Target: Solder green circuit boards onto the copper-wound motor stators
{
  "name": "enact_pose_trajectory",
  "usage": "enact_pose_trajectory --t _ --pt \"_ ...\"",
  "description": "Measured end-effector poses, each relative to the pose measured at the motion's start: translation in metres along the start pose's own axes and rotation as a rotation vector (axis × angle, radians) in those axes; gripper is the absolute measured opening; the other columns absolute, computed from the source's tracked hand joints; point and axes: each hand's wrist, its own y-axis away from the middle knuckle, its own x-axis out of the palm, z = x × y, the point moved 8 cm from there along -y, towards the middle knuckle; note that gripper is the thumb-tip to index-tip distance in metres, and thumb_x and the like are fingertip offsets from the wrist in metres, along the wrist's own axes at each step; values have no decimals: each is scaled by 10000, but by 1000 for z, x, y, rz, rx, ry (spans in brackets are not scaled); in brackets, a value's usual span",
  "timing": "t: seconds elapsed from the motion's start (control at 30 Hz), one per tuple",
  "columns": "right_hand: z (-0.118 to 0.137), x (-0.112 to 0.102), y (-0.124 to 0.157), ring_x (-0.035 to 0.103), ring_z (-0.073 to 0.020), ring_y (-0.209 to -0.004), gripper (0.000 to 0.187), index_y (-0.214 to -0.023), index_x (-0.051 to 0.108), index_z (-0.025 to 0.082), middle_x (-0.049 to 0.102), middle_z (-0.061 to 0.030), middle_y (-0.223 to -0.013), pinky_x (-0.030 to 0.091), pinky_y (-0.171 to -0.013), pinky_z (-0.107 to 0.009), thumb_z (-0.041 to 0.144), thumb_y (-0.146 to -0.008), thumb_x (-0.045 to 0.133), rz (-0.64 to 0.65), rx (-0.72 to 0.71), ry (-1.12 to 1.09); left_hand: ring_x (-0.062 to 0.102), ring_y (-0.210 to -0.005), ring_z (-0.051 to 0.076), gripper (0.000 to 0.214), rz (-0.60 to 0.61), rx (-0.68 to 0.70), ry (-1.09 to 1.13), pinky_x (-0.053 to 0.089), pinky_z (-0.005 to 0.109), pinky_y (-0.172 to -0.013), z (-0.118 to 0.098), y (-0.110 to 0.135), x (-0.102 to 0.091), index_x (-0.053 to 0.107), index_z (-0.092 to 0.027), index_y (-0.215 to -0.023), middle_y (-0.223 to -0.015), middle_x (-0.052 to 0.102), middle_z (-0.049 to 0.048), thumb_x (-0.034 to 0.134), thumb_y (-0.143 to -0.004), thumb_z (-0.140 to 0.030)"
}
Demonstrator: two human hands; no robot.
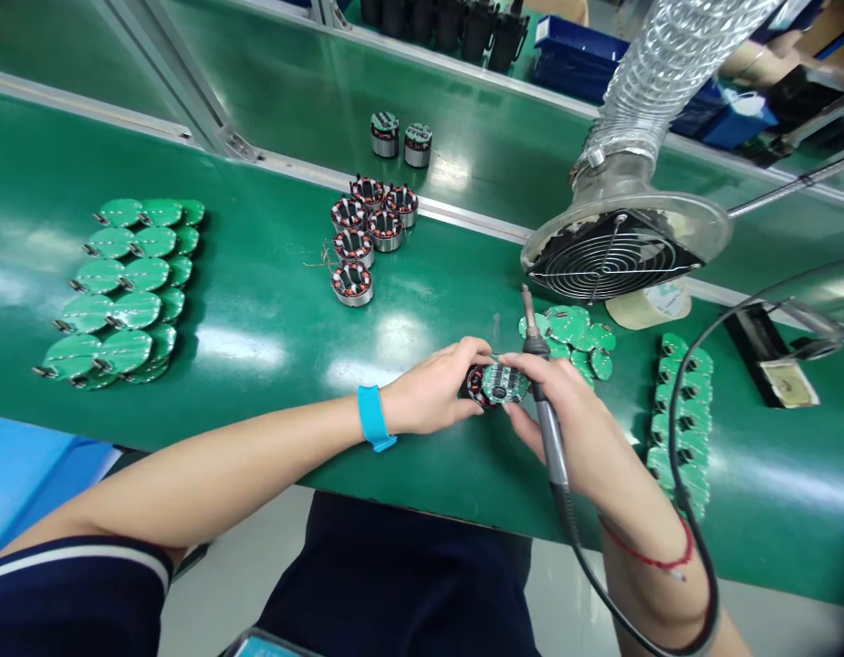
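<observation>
My left hand [439, 388] is closed round a motor stator [474, 383] with dark windings, just above the green bench. A small round circuit board [505, 383] lies partly over the stator, its chips facing up. My right hand [565, 411] pinches that board by its edge between thumb and finger. The same hand also carries a soldering iron [548, 429], its tip pointing away from me and its cable trailing back over my forearm. Whether the board is seated on the stator, I cannot tell.
Several stators [353, 283] stand beyond my left hand; two board-topped ones [384, 135] sit behind the rail. Green boards are stacked in rows at left [124, 310] and right [682, 420], with loose boards [568, 324] beyond my right hand. A fume extractor [619, 246] overhangs there.
</observation>
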Motion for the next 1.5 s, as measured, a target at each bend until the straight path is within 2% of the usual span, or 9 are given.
enact_pose_trajectory --t 0.17,0.33,0.47,0.63,0.83,1.0,1.1,1.27,1.5 --pt "-2 12 2 659 -244 -940 534 -1505 499 324 737 -59 -1171 599 -819 -385 166 -1009 619 -31 -5 -64 608 -1396 331 612 -4 -49 -42 503 520 -1184 1 -1 0 518 -207 -1348 -1432 660 140 791 -809 -109" --pt "-18 21 12 689 -265 -1139 500 -1491 519 361 719 -58 -1336 609 -958 -433 246 -1025 663 -92 71 -168 590 -1444 315 620 33 -27 -26 500 509 -1195 0 2 1 472 -225 -1382 -1482 644 134 756 -842 -116" --pt "-30 31 23 670 -265 -1280 469 -1477 527 392 697 -51 -1384 580 -1080 -473 307 -1040 675 -197 178 -293 577 -1479 297 628 49 -30 -7 502 479 -1203 -1 3 1 429 -225 -1403 -1545 611 147 737 -864 -131" --pt "-24 38 29 664 -271 -1302 448 -1486 541 366 693 -71 -1422 589 -1090 -499 292 -1055 638 -304 198 -296 580 -1468 285 601 25 -11 -66 500 472 -1206 -3 5 0 430 -231 -1391 -1516 617 134 709 -868 -135" --pt "-19 41 30 612 -296 -1424 525 -1551 474 336 634 -101 -1540 539 -1179 -589 244 -1051 602 -272 192 -310 608 -1331 253 545 50 154 -83 554 461 -1125 -20 7 -5 466 -230 -1357 -1423 568 118 657 -853 -148" --pt "-14 46 32 532 -286 -1530 684 -1613 377 361 539 -83 -1652 465 -1252 -618 99 -995 511 -222 131 -347 588 -1218 301 370 -76 158 -204 526 521 -1092 -31 7 -2 560 -200 -1237 -1246 638 115 753 -928 -265" --pt "-17 47 34 603 -276 -1451 654 -1589 403 358 603 -92 -1570 522 -1202 -571 101 -998 514 -295 178 -344 586 -1181 293 379 -80 150 -240 525 505 -1077 -33 8 3 579 -199 -1298 -1222 646 102 719 -946 -212" --pt "-24 39 38 725 -187 -981 542 -1463 485 338 693 -24 -1113 640 -911 -382 165 -971 634 -505 237 -372 582 -1163 276 432 -39 132 -243 541 468 -1048 -31 10 1 619 -205 -1375 -1181 610 90 708 -952 -202" --pt "-23 41 29 738 -167 -873 503 -1423 478 323 714 17 -984 631 -830 -332 157 -967 609 -370 221 -406 578 -1126 258 306 -5 132 -222 535 453 -1025 -31 11 -3 680 -200 -1264 -1117 599 75 713 -960 -208"
